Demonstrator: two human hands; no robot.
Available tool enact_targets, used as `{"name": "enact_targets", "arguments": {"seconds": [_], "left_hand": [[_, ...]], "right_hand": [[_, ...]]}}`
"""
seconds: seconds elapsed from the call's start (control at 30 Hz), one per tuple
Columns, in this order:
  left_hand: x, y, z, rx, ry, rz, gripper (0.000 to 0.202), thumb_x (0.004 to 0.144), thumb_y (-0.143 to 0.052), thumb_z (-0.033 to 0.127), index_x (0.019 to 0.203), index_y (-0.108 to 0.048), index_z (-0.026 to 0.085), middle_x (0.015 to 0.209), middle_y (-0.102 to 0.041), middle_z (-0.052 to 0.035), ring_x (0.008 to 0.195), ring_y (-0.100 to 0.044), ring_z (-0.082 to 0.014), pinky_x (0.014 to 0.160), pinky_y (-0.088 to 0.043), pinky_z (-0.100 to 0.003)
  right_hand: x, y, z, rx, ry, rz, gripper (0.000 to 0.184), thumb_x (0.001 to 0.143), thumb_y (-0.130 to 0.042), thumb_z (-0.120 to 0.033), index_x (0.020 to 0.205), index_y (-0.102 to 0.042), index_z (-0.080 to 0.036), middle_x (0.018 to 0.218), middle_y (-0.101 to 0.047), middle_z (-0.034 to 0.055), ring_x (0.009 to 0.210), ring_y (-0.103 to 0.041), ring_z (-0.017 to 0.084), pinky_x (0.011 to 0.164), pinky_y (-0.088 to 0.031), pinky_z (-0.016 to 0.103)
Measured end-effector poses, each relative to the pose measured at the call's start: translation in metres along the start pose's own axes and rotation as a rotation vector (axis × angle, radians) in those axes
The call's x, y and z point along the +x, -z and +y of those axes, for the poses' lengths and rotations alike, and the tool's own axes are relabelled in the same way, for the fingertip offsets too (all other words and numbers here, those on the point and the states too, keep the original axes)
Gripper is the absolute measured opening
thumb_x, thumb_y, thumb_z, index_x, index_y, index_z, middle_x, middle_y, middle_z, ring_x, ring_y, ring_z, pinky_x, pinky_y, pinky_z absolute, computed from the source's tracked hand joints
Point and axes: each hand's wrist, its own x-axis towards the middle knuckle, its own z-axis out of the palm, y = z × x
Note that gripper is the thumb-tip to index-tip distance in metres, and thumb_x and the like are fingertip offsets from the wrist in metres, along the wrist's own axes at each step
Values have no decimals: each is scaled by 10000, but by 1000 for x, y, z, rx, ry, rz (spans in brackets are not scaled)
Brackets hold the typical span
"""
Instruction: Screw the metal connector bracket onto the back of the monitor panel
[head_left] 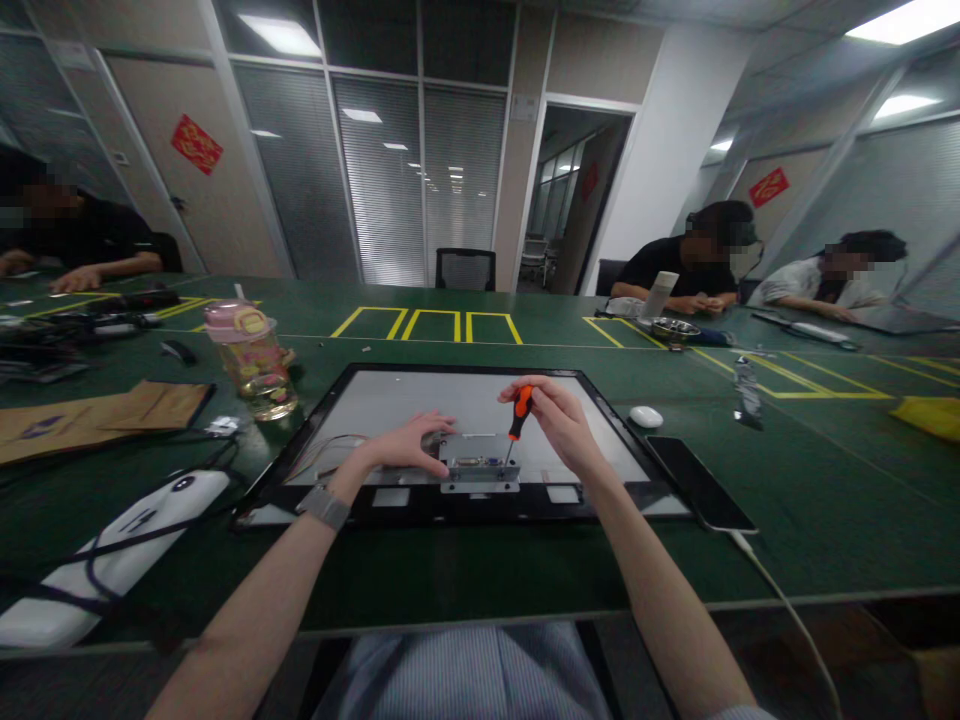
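Note:
A flat monitor panel (375, 400) lies face down on the green table in front of me, black frame around a silver back. A small metal connector box (480, 470) is mounted near its front edge. My left hand (409, 445) lies flat on the panel just left of the box, fingers spread and touching it. My right hand (559, 420) is closed around a screwdriver (517, 415) with an orange and black handle, held nearly upright with its tip down at the box's right side. Thin wires (322, 455) run along the panel's left part.
A black phone (697, 485) with a white cable lies right of the panel, a white mouse (645, 416) behind it. A pink-lidded cup (251, 360) and brown paper bag (97, 415) sit at left, a white device (112, 560) near the front edge. Other people sit around the table.

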Motion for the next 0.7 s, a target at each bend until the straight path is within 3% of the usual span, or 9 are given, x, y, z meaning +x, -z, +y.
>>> {"name": "enact_targets", "arguments": {"seconds": [0.13, 0.23, 0.47, 0.57, 0.7], "left_hand": [[0, 0, 1, -9, 13, -2, 743, 605, -753, 511, 1261, -507, 263, 1507, -291, -28, 1429, -65, -292, 1163, -65, -458], [0, 0, 0, -11, 10, -4, 738, 603, -755, 512, 1258, -508, 280, 1506, -293, -23, 1430, -73, -285, 1164, -60, -452], [0, 0, 0, 23, 6, -5, 741, 614, -747, 510, 1264, -498, 255, 1505, -296, -36, 1430, -80, -276, 1163, -71, -449], [-1, 0, 3, 35, 12, -8, 735, 625, -744, 492, 1271, -492, 249, 1507, -293, -39, 1429, -88, -277, 1163, -73, -445], [-1, 1, 4, 37, 14, -9, 717, 630, -740, 496, 1264, -499, 265, 1507, -292, -26, 1428, -97, -274, 1163, -77, -444]], "right_hand": [[-1, 1, 1, -103, 19, 55, 152, 854, -565, -324, 892, -685, -238, 929, -650, 40, 899, -599, 174, 814, -475, 324], [-1, 2, 3, -94, 11, 72, 139, 832, -601, -309, 929, -676, -244, 852, -649, 22, 806, -606, 157, 746, -486, 304], [0, 1, 1, -73, 26, 0, 224, 911, -458, -296, 1020, -646, -243, 920, -690, 40, 922, -641, 188, 892, -462, 385], [0, -1, -2, -242, 71, 29, 224, 894, -487, -281, 1053, -641, -252, 926, -676, 39, 889, -632, 186, 852, -468, 375], [-1, -2, -4, -555, 214, 162, 139, 804, -631, -267, 931, -679, -242, 793, -615, 20, 774, -577, 179, 786, -447, 351]]}}
